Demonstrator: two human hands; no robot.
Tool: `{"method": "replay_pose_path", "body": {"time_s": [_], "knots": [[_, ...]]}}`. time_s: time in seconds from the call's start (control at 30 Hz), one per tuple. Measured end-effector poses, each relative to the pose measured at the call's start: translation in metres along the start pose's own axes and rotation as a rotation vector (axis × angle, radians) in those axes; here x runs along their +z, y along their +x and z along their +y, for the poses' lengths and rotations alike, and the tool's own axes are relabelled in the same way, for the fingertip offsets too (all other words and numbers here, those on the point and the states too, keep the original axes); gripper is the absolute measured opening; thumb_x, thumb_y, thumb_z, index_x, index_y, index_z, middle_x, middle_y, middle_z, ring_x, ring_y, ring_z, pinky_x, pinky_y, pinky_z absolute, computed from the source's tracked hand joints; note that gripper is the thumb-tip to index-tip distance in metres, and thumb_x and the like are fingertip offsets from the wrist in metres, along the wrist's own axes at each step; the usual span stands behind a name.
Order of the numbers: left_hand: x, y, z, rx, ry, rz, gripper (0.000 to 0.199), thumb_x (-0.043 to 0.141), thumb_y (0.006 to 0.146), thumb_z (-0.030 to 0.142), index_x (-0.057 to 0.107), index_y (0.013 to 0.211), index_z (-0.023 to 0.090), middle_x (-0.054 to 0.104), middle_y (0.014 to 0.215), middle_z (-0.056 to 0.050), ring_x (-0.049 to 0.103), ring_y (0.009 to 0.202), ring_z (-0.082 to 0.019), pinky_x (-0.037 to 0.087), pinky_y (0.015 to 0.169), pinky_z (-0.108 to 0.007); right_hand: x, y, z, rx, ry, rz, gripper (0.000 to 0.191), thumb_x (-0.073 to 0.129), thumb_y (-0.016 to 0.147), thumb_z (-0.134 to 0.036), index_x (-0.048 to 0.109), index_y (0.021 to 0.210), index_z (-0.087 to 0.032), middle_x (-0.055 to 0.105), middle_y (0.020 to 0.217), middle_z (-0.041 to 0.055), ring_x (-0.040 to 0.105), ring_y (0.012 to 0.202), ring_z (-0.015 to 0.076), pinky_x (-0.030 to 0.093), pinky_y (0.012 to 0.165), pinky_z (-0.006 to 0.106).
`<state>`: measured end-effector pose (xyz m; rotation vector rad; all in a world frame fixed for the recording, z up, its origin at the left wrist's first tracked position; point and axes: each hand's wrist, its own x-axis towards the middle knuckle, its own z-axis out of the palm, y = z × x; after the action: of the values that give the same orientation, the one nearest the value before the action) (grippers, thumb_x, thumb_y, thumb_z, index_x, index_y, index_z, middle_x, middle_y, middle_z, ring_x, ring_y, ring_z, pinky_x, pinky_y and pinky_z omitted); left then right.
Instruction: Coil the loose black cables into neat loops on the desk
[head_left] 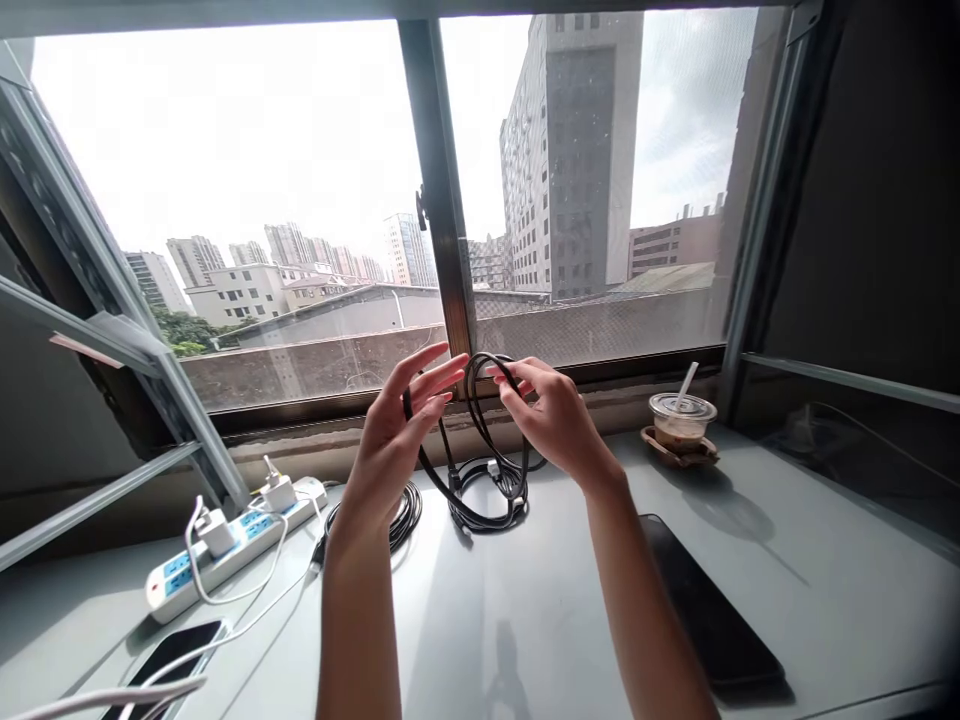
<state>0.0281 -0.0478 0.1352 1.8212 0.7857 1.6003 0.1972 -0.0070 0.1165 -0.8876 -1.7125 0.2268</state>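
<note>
A black cable [480, 425] hangs in loose loops above the table, between my two hands. My right hand [546, 405] pinches the loops near their top between thumb and fingers. On the left, my left hand [401, 420] has its fingers spread and slightly curved, with a strand of the cable running over it by the thumb and index finger. Below the hands, a coiled black cable [487, 518] with light connectors lies on the table. Another black coil [407, 518] lies partly hidden behind my left wrist.
A white power strip [225, 560] with plugs and white cords is at the left, near a phone [176, 655]. A black tablet-like slab [712, 605] lies right of my right forearm. A lidded drink cup [681, 422] with a straw stands at the back right, before the window.
</note>
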Motion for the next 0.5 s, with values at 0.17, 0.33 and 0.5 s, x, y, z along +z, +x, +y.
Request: {"method": "replay_pose_path", "body": {"time_s": [0.17, 0.33, 0.5], "knots": [[-0.015, -0.001, 0.006, -0.045, 0.053, 0.224, 0.041, 0.061, 0.081, 0.031, 0.055, 0.120, 0.020, 0.064, 0.116, -0.010, 0.068, 0.078, -0.017, 0.055, 0.071, -0.025, -0.019, 0.005, 0.012, 0.049, 0.401, 0.049, 0.031, 0.045, 0.089, -0.033, 0.063, 0.109, -0.017, 0.066, 0.096, 0.0045, 0.056, 0.057, 0.0073, 0.041, 0.042, 0.016], [-0.025, 0.005, -0.005, -0.017, 0.150, 0.385, 0.036, 0.061, 0.079, 0.031, 0.059, 0.112, 0.016, 0.066, 0.107, -0.009, 0.066, 0.069, -0.013, 0.052, 0.057, -0.018, -0.035, 0.002, 0.005, 0.072, 0.579, 0.078, 0.033, 0.054, 0.086, -0.043, 0.062, 0.109, -0.021, 0.066, 0.101, 0.0041, 0.056, 0.055, 0.0056, 0.043, 0.042, 0.014], [-0.026, 0.007, -0.010, -0.032, 0.227, 0.415, 0.031, 0.064, 0.078, 0.033, 0.063, 0.105, 0.016, 0.066, 0.107, -0.008, 0.066, 0.068, -0.013, 0.052, 0.056, -0.018, -0.034, 0.000, -0.001, 0.067, 0.653, 0.050, 0.041, 0.053, 0.087, -0.049, 0.059, 0.116, -0.022, 0.066, 0.096, 0.0036, 0.055, 0.049, 0.0049, 0.042, 0.038, 0.014]]}}
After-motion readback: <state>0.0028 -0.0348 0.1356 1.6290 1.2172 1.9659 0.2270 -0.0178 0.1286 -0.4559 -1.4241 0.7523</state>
